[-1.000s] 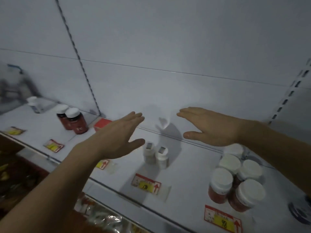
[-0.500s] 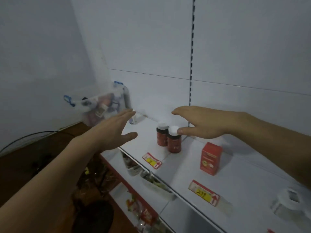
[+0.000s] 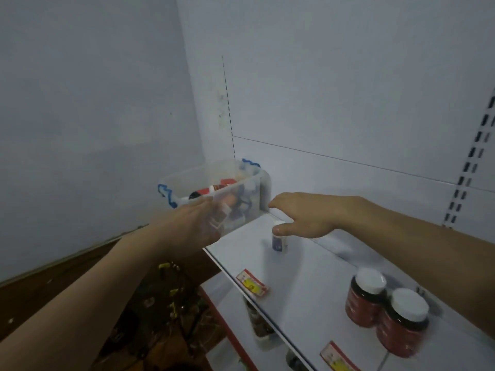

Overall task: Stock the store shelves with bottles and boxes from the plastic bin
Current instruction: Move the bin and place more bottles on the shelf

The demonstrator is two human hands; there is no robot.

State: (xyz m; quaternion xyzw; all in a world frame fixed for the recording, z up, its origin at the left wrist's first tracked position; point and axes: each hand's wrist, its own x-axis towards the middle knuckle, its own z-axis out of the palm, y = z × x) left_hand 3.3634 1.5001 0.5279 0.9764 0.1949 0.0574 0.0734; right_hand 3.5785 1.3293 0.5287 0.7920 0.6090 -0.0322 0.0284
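Both hands are flat, fingers apart, holding nothing: the left hand (image 3: pixel 187 228) meets the plastic bin (image 3: pixel 251 180)'s near wall, the right hand (image 3: pixel 308 215) just beside its corner. Best to reach over the rim, avoiding the small bottle (image 3: pixel 279 241) under the right thumb.

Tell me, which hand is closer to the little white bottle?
Right. The right hand hovers just above the little white bottle; the left hand is off to its left, by the bin.

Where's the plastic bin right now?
In the head view, the clear plastic bin with blue handles sits at the shelf's far left end against the back panel, just beyond the left hand and right hand.
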